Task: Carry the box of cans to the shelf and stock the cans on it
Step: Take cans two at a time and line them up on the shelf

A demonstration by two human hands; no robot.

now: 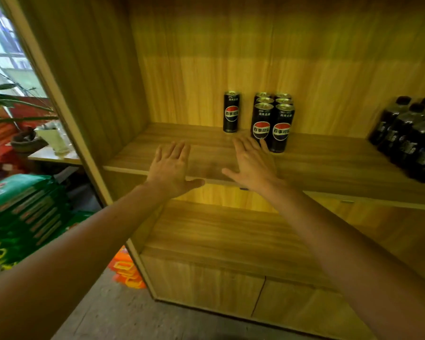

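Cans [272,121] stand upright on the wooden shelf [329,163], just past the right hand's fingertips: a block of six, 2 wide x 3 deep, black w/ red-white-blue logo. Front-left can of the block is just beyond the R index/middle tips; can't tell if they touch. One more single can [231,112] stands alone further back, beyond the gap between both hands, apart from the block.

Right hand [253,163]: palm down, fingers spread & extended, thumb out toward the left hand, holding nothing, over the shelf's front part. Left hand [172,168]: also palm down, fingers loosely spread, thumb pointing toward the right hand, empty, over the shelf's front edge. Hands are near each other, not touching. Both forearms bare.

Far to the right of the R hand, at the shelf's end: a cluster of dark bottles [410,141] w/ black caps. Below the hands, a lower shelf board [219,236], then cabinet doors. Left of the L arm, outside the unit: green packs [22,209] stacked, orange packs [125,271] on the floor, a potted plant [22,138] by the window. Box not in view.
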